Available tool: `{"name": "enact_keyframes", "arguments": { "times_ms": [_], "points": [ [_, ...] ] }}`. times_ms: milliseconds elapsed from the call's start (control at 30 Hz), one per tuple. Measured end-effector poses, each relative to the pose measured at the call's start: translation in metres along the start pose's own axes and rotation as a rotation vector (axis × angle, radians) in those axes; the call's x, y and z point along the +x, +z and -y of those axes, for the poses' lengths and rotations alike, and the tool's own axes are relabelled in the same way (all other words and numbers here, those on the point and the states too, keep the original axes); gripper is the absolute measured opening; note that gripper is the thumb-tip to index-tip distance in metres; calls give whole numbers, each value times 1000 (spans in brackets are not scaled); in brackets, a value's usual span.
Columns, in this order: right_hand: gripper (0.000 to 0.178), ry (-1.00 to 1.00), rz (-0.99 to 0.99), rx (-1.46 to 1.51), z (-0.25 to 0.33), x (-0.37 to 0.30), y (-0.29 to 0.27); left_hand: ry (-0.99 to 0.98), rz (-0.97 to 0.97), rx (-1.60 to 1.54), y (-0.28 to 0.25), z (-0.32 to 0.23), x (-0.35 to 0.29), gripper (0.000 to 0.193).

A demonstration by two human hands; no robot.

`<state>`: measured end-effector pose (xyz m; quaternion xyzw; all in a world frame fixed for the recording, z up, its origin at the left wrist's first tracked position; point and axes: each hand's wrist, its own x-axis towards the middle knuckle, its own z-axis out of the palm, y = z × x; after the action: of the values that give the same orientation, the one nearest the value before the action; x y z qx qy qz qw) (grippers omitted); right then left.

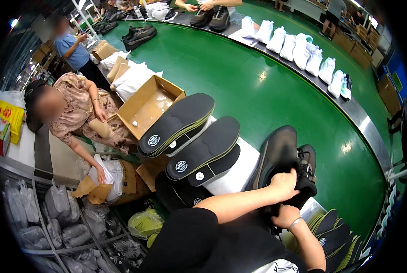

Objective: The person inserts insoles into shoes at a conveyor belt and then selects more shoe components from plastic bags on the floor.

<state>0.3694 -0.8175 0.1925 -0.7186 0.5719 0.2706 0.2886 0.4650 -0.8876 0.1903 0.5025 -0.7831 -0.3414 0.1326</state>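
Note:
On the near edge of the green table is a pair of dark brown-and-black lace-up shoes, one shoe (276, 148) lying on the left and the other shoe (307, 157) partly behind it on the right. My left hand (284, 185) grips the collar at the shoe opening, its thumb showing and the other fingers partly hidden by the dark upper. Closer to me, my right hand (287, 216) is closed on the heel end of the shoe, with its fingertips hidden. To the left lie stacked black insoles (205, 145) with yellow-green edges.
More insoles (333, 232) fan out at lower right. An open cardboard box (151, 107) stands beyond the left stacks. A co-worker (78, 109) sits at left, handling paper and a tan piece. White shoes (299, 50) line the far grey conveyor; bagged items fill a wire rack (51, 227).

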Motion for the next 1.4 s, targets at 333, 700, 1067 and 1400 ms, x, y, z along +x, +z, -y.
{"name": "enact_keyframes", "arguments": {
  "times_ms": [333,700,1067,1400],
  "points": [
    [34,-174,-935,473,-12,-78,-14,-109,-339,109,-59,43,79,17],
    [25,140,-818,714,-41,-83,81,197,-712,-176,-115,51,141,37],
    [31,201,-434,839,-45,-87,142,389,124,307,109,52,1,53],
    [34,545,-601,1295,-10,-142,270,341,462,595,129,46,1,78]
  ]
}}
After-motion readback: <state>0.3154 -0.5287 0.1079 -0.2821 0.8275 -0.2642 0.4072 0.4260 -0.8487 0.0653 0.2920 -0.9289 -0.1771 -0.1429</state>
